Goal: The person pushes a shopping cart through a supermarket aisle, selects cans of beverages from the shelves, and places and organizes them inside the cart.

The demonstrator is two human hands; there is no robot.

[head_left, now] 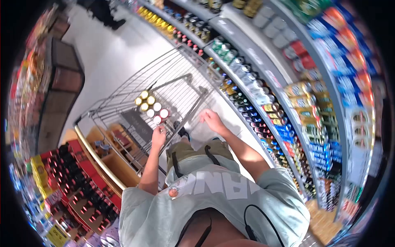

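A wire shopping cart [138,78] stands in front of me, tilted across the view. In it, grouped closely, are several cans with yellow tops [145,101] and several cans with white tops [156,113], some with red sides. My left hand [159,134] is just below the white-topped cans, by the cart's near side, its fingers curled in; whether anything is inside them cannot be made out. Over the floor to the right of the cart is my right hand [211,119], fingers loosely bent and a little apart, with nothing visible in it. A grey panel [138,124] is fixed to the cart.
Long shelves of bottles and cans [251,82] curve along the right side. Dark bottles with red labels [78,181] fill a display at the lower left. Wooden-sided stands [66,78] line the left. A dark-clothed person [105,14] is farther up the aisle.
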